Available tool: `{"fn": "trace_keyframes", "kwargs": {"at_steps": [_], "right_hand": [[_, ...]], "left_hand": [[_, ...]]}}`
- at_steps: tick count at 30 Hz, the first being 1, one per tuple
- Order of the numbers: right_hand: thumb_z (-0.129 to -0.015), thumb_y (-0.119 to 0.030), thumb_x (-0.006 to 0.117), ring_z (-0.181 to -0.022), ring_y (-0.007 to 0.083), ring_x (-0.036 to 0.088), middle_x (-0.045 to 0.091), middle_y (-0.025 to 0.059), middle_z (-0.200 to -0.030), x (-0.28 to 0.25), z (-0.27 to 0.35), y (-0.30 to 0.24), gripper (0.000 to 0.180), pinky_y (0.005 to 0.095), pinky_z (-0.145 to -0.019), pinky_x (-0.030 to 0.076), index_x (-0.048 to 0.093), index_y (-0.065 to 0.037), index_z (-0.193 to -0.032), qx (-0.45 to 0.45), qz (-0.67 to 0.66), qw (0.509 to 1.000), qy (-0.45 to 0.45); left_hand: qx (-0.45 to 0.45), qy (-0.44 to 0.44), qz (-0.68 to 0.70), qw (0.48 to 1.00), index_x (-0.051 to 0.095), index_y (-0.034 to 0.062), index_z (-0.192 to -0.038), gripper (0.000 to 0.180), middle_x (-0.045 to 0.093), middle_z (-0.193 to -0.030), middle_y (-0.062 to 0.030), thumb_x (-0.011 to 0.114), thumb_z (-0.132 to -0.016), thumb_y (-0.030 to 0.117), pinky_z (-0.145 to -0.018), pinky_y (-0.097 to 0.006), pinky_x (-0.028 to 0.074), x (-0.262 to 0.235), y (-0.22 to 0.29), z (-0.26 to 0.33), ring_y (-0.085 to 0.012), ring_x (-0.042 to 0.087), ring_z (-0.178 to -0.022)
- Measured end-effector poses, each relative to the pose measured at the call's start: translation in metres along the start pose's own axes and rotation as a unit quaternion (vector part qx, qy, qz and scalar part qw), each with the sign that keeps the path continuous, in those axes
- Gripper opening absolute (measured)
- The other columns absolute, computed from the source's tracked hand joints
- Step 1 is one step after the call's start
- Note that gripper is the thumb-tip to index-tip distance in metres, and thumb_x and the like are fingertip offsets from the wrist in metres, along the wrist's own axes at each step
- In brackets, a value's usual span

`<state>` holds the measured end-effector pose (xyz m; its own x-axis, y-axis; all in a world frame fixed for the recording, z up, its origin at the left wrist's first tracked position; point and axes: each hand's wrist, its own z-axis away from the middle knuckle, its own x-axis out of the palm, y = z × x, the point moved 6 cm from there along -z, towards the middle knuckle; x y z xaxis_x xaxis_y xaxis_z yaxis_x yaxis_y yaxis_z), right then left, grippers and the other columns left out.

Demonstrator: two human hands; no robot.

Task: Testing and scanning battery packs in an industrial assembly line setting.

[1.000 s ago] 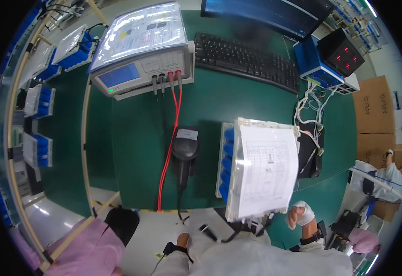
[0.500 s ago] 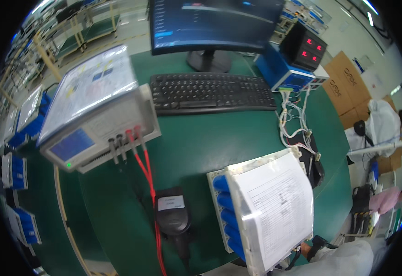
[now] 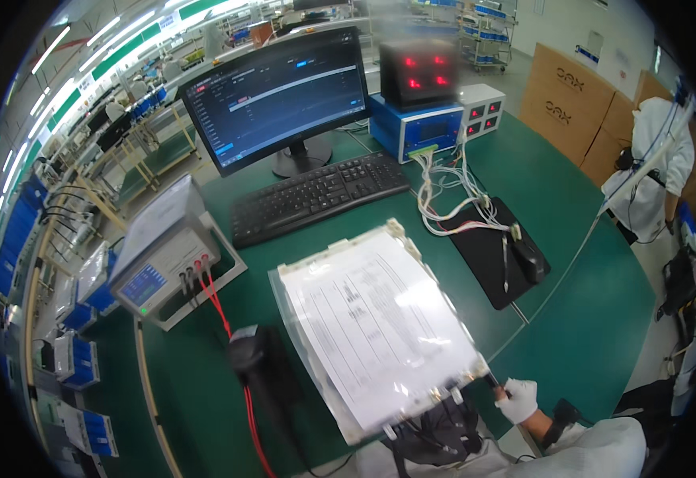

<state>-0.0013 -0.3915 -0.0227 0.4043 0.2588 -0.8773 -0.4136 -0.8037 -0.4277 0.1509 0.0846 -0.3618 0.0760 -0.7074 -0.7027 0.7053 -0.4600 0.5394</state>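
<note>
In a white glove, my right hand [image 3: 519, 401] is closed at the near right corner of a battery pack, with a dark strap around the wrist. A small dark thing shows at its fingertips, too small to name. The battery pack [image 3: 337, 426] has a whitish frame and lies under a printed sheet [image 3: 380, 319] in clear film. Black leads and pale connectors hang from its near edge. My left hand is out of view. Left of the pack lies a black handheld scanner [image 3: 259, 358], blurred.
A grey tester [image 3: 165, 263] with red and black leads stands at left. Behind are a keyboard [image 3: 316, 195] and monitor [image 3: 284, 95]. A blue box [image 3: 416, 127] trails white wires [image 3: 443, 195] toward a black mouse [image 3: 529, 261] on its mat. Someone in white [image 3: 658, 151] is at far right.
The view has turned and tilted up, shifting the monitor and tester in the picture. My gloved right hand now shows beside the pack; before, mostly the wrist and sleeve were visible.
</note>
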Motion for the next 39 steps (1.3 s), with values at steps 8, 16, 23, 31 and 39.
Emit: {"fn": "trace_keyframes", "kwargs": {"at_steps": [8, 16, 23, 31, 39], "right_hand": [[-0.086, -0.012, 0.059, -0.047, 0.0227, 0.055, 0.057, 0.0123, -0.057, -0.004, 0.003, 0.009, 0.019, 0.0322, -0.048, 0.043, 0.058, -0.003, -0.070, 0.028, -0.123, 0.990, 0.057], [-0.092, -0.017, 0.057, -0.048, 0.0076, 0.050, 0.054, 0.0017, -0.056, 0.014, 0.023, 0.001, 0.022, 0.0224, -0.044, 0.037, 0.059, -0.002, -0.077, 0.158, -0.459, 0.874, 0.021], [-0.081, -0.007, 0.061, -0.055, 0.0150, 0.056, 0.058, 0.0061, -0.064, -0.001, 0.036, -0.118, 0.002, 0.0281, -0.052, 0.044, 0.062, -0.005, -0.081, -0.057, -0.374, 0.925, -0.033], [-0.067, -0.010, 0.076, -0.090, 0.0333, 0.058, 0.055, 0.0153, -0.097, -0.007, -0.003, -0.149, 0.028, 0.0414, -0.071, 0.048, 0.057, -0.005, -0.087, -0.051, -0.190, 0.961, 0.194], [-0.070, -0.022, 0.073, -0.107, 0.0365, 0.050, 0.053, 0.0186, -0.112, -0.097, -0.058, -0.143, 0.043, 0.0442, -0.089, 0.042, 0.058, -0.007, -0.108, -0.136, -0.242, 0.923, 0.267]], "left_hand": [[0.255, 0.224, 0.278, 0.899, 0.047, -0.0034, -0.121, 0.039, 0.051, -0.122, -0.0151, 0.056, -0.084, 0.001, -0.096, -0.033, 0.040, -0.199, 0.045, 0.130, -0.0214, 0.046, -0.115], [0.270, 0.155, 0.240, 0.919, 0.046, -0.0042, -0.116, 0.044, 0.051, -0.111, -0.0150, 0.068, -0.078, 0.004, -0.078, -0.032, 0.049, -0.223, 0.172, 0.162, -0.0190, 0.054, -0.093], [0.264, 0.162, 0.238, 0.920, 0.048, -0.0050, -0.096, 0.019, 0.057, -0.092, -0.0141, 0.054, -0.078, -0.003, -0.054, -0.029, 0.049, -0.195, 0.160, 0.133, -0.0182, 0.057, -0.063], [0.263, 0.136, -0.070, 0.952, 0.055, -0.0023, -0.098, 0.021, 0.059, -0.087, -0.0182, 0.049, -0.079, 0.005, -0.070, -0.039, 0.047, -0.239, 0.136, 0.143, -0.0327, 0.060, -0.075], [0.176, -0.111, 0.125, 0.970, 0.058, 0.0005, -0.090, 0.011, 0.054, -0.063, -0.0040, 0.059, -0.081, 0.008, -0.051, -0.030, 0.043, -0.255, 0.086, 0.128, -0.0159, 0.053, -0.057]]}}
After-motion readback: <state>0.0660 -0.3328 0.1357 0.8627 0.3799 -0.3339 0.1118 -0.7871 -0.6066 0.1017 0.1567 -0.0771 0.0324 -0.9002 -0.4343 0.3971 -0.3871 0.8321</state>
